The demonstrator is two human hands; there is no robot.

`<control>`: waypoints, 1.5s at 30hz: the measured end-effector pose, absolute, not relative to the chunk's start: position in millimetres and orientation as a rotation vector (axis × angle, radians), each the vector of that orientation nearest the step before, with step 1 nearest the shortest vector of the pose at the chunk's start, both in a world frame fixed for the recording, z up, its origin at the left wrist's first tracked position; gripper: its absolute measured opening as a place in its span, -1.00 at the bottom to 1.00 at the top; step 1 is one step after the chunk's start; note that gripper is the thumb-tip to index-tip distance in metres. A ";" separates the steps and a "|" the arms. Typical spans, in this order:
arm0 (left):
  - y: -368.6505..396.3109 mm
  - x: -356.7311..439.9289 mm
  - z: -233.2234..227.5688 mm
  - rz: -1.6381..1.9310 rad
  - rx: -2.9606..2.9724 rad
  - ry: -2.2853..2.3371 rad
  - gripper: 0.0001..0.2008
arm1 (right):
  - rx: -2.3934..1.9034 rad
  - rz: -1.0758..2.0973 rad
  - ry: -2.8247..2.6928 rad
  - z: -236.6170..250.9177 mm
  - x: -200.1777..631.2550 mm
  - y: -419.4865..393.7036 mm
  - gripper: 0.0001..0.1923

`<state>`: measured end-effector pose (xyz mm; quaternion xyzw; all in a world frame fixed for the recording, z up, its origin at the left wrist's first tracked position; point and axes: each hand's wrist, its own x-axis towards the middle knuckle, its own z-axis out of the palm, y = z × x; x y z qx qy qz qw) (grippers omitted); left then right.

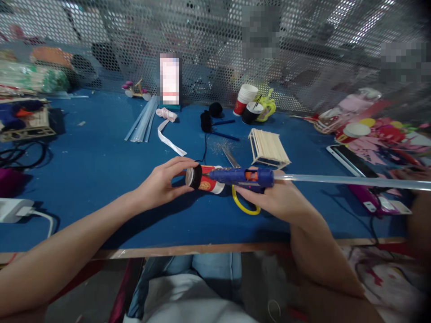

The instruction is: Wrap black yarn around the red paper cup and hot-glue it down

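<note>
My left hand point(168, 177) grips a red paper cup point(210, 185) by its base end, the cup lying on its side above the blue table. Black yarn point(196, 176) is wound around that end, and a strand runs back to a black yarn ball point(206, 121). My right hand point(279, 197) is closed round a blue hot glue gun point(242, 176) with a long clear glue stick out of its back. The gun's nozzle points at the cup beside the yarn; whether it touches, I cannot tell. Under the gun lie scissors point(247, 209) with yellow handles.
Behind are a small stick bench point(269, 146), stacked paper cups point(247, 96), clear glue sticks point(141, 123) and white ribbon point(170, 141). A phone point(352, 161) lies at the right. A white charger point(15, 210) with its cable sits at the left. A perforated metal screen point(208, 58) borders the back.
</note>
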<state>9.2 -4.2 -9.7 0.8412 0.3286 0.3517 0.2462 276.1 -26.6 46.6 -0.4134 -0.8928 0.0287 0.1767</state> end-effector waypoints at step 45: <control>-6.5 10.3 -11.9 0.972 2.202 0.919 -0.52 | -1.036 -0.186 -2.604 40.6 281.9 -24.8 -0.76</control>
